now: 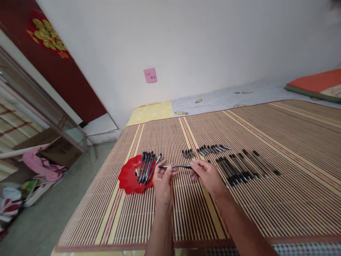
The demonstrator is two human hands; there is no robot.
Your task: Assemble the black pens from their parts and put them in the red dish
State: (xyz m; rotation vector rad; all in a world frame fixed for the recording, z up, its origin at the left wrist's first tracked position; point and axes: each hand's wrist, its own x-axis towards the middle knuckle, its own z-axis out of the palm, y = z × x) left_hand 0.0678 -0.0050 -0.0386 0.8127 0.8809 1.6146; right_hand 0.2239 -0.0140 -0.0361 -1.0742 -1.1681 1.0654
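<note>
Between both hands a slim pen [177,166] with a clear barrel and dark ends is held level above the striped mat. Its left end is pinched by my left hand [163,183], thumb on top. My right hand [209,176] grips the dark right end. Just left of my left hand sits a red scalloped plate [125,177] with several assembled pens [145,167] lying on it. Right of my hands lie a row of dark pen barrels [234,170], a row of short clear-and-black pen parts [213,149] and a small group of short dark pieces [188,153].
A striped bamboo mat [160,220] covers the bed, with a patterned sheet [213,97] along the wall. An orange folded item [317,83] lies at the far right. On the wall hangs a pink note [150,75]. Beyond the bed's left edge are the floor and a cardboard box [60,151].
</note>
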